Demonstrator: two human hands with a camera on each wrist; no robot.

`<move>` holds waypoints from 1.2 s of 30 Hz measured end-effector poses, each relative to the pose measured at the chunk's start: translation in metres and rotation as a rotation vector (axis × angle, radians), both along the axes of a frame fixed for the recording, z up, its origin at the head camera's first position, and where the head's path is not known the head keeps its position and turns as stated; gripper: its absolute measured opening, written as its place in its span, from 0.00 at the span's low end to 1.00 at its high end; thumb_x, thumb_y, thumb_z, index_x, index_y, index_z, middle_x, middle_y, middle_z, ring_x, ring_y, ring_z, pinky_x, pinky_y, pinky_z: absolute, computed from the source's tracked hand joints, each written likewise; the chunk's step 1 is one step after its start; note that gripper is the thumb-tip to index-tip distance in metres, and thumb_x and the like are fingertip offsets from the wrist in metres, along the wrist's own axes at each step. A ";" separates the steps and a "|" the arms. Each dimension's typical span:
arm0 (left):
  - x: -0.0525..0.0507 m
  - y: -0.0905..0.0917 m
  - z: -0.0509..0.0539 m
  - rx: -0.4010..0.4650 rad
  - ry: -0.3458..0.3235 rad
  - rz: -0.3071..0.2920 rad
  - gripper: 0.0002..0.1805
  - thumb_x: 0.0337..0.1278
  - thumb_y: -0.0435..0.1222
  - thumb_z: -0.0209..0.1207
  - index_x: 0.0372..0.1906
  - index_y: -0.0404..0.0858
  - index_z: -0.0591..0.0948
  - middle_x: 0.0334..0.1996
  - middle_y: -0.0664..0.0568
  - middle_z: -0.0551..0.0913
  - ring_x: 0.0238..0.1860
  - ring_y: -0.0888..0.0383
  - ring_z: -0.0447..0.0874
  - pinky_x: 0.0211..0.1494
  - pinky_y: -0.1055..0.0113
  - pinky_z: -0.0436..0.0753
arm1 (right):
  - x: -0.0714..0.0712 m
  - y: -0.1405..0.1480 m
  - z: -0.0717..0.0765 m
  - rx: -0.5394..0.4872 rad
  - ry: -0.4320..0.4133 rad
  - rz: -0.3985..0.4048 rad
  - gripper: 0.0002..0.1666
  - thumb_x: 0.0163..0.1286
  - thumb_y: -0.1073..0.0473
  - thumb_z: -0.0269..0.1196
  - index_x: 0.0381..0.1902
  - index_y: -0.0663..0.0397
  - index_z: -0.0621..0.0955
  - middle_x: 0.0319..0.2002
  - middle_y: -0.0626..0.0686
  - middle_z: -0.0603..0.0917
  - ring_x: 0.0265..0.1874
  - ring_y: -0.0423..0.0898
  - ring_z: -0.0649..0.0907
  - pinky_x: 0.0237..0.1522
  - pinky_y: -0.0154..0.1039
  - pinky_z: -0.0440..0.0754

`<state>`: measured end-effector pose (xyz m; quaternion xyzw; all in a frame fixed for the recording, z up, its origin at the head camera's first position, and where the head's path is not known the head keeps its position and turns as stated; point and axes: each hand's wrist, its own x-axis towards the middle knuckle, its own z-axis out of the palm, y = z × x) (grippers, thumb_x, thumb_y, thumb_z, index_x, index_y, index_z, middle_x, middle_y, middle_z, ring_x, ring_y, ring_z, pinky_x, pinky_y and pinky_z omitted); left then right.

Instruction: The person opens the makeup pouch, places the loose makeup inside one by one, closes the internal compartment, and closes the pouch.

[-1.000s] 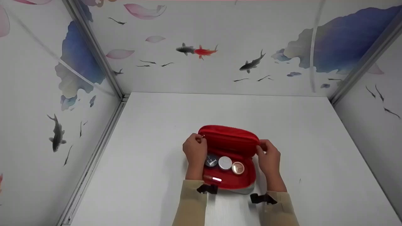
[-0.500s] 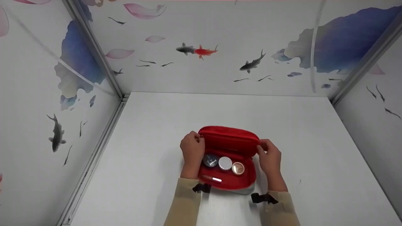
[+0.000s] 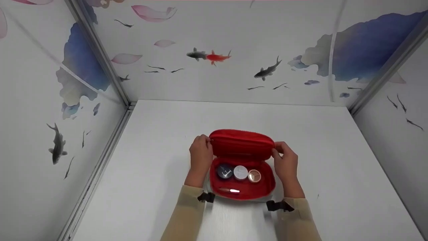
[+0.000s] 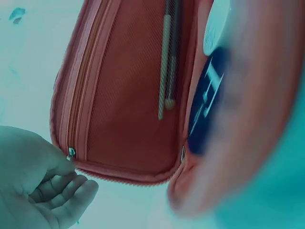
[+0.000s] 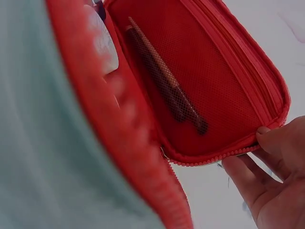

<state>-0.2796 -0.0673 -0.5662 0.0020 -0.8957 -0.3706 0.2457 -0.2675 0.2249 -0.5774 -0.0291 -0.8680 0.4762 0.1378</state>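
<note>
red fabric case (image 3: 255, 192), round-cornered and edged in zip teeth, sits unfolded on a smooth white tabletop (image 3: 160, 150), its padded lid (image 3: 242, 135) raised. fine mesh (image 5: 205, 71) lines the lid, covering two slim brush-like sticks (image 5: 159, 62). below, a glossy dark disc (image 3: 224, 171) with pale markings, a white disc (image 3: 240, 172) and a smaller sectioned compact (image 3: 254, 175) line up in a row; a slender stick (image 3: 234, 191) with a bright patch lies nearer the person. at one end, the right hand (image 3: 286, 162) pinches the lid's corner, thumb at the inner rim, fingers behind. the left hand (image 3: 201, 152) touches the opposite corner, fingers curled, thumb against a small metal zip pull (image 4: 71, 152); whether it is pinched cannot be told.
</note>
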 end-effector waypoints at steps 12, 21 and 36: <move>0.042 -0.037 -0.006 -0.091 -0.128 -0.381 0.06 0.61 0.26 0.64 0.33 0.40 0.83 0.28 0.54 0.82 0.32 0.61 0.73 0.37 0.69 0.79 | 0.037 0.019 -0.020 -0.052 0.054 0.019 0.10 0.69 0.71 0.71 0.43 0.53 0.89 0.43 0.52 0.91 0.45 0.35 0.86 0.48 0.25 0.85; 0.069 -0.050 -0.023 -0.116 -0.227 -0.506 0.06 0.61 0.28 0.65 0.32 0.43 0.84 0.27 0.57 0.82 0.31 0.64 0.73 0.36 0.74 0.78 | 0.062 0.026 -0.037 0.113 0.104 0.086 0.19 0.60 0.79 0.72 0.37 0.49 0.88 0.42 0.49 0.91 0.46 0.35 0.86 0.47 0.40 0.91; 0.002 0.025 0.043 -0.487 -0.477 -0.615 0.11 0.68 0.40 0.69 0.50 0.40 0.89 0.43 0.52 0.89 0.46 0.57 0.80 0.55 0.61 0.84 | 0.071 0.028 -0.044 0.203 -0.031 0.126 0.16 0.63 0.79 0.68 0.32 0.51 0.89 0.40 0.51 0.88 0.46 0.49 0.88 0.50 0.48 0.91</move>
